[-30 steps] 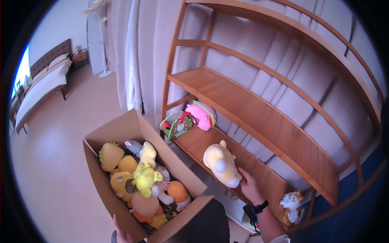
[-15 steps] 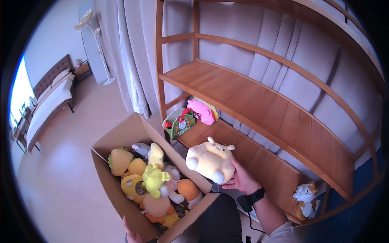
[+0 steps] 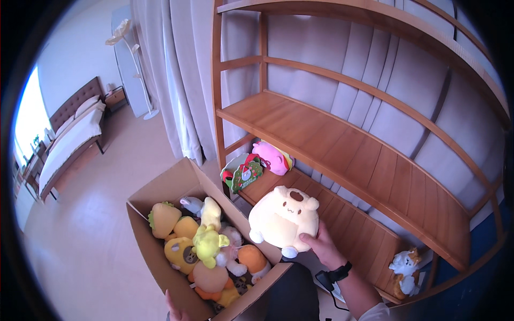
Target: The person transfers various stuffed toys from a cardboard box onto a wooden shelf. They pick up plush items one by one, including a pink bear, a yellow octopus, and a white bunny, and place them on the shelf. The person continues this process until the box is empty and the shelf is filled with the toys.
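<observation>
The person's right hand [image 3: 320,245] is gripping a cream plush dog [image 3: 284,219] from below, fingers closed around its base, holding it just above the cardboard box [image 3: 160,187] of soft toys. It seems the packing step; lowering it calls for free space. The left hand [image 3: 174,310] is barely showing, so I cannot tell its state.
</observation>
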A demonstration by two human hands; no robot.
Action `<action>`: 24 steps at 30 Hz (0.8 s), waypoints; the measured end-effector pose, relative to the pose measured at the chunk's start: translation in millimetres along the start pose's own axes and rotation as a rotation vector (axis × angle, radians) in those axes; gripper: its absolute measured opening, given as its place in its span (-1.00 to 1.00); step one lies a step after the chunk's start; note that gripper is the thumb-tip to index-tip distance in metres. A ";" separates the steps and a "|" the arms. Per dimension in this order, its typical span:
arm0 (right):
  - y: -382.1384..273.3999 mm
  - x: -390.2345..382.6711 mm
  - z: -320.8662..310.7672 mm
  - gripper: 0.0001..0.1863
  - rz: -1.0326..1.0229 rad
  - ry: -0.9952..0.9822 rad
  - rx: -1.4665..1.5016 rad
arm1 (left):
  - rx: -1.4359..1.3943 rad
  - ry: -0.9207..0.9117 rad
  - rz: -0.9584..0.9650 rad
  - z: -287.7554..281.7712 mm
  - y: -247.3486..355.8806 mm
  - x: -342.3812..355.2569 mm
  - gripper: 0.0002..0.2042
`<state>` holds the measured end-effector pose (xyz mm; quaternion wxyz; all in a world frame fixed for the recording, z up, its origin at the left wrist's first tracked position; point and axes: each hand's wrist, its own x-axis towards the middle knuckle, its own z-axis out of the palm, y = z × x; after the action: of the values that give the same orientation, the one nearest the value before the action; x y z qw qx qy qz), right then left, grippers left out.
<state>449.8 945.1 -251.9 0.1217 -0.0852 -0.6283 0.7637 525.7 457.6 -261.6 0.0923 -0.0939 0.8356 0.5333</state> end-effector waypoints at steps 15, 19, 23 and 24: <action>36.1 13.7 -65.2 -0.30 -0.112 0.496 -0.776 | 0.153 -0.026 0.077 -7.7 -5.8 6.7 -0.25; 36.5 16.9 -66.7 -0.29 -0.127 0.483 -0.817 | 0.153 -0.020 0.072 -8.6 -5.6 6.7 -0.25; 39.5 29.8 -73.2 -0.31 -0.132 0.479 -0.807 | 0.144 -0.018 0.075 -9.8 -6.4 6.9 -0.24; 42.7 39.0 -86.8 -0.32 -0.167 0.462 -0.776 | 0.140 -0.023 0.079 -8.4 -3.7 9.8 -0.24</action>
<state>433.7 1030.3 -309.9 0.2789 -0.2417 -0.8289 0.4204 516.7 447.9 -263.9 0.0871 -0.0478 0.8727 0.4780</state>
